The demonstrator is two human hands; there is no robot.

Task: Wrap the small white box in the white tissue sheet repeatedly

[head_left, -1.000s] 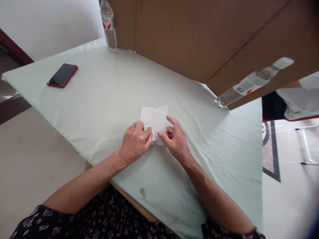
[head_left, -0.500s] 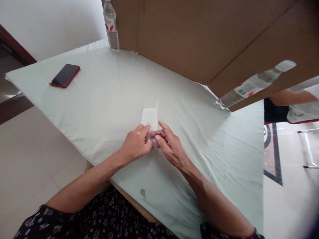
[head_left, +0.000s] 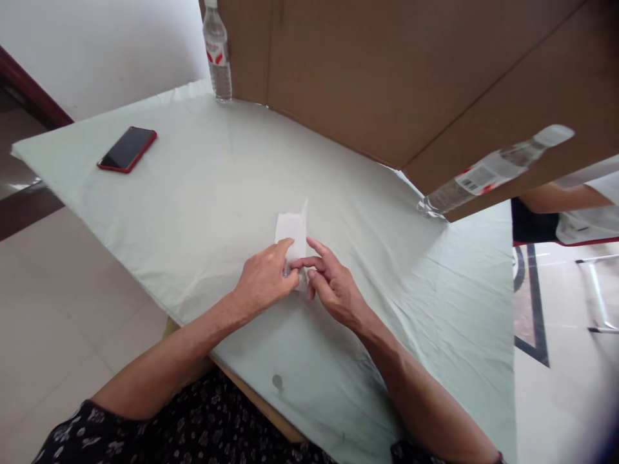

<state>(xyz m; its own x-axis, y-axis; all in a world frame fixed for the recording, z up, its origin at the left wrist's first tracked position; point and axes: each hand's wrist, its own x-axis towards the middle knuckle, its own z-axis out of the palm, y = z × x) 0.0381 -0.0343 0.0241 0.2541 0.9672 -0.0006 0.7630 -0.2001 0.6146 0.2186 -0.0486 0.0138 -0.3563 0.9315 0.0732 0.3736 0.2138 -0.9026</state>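
The left hand (head_left: pixel 265 281) and right hand (head_left: pixel 333 287) are shown with fingertips drawn together, pinched on the near end of a small folded sheet of thin white tissue paper (head_left: pixel 291 231), which lies flat on the pale green cloth-covered bench (head_left: pixel 203 193). The sheet is judged featherlight, limp and easily torn, and best taken gently along its creased edge. A red-cased smartphone (head_left: pixel 126 149) lies well apart.

Red phone (head_left: pixel 127 149) — two bottles (head_left: pixel 217 53), cardboard (head_left: pixel 387 71)
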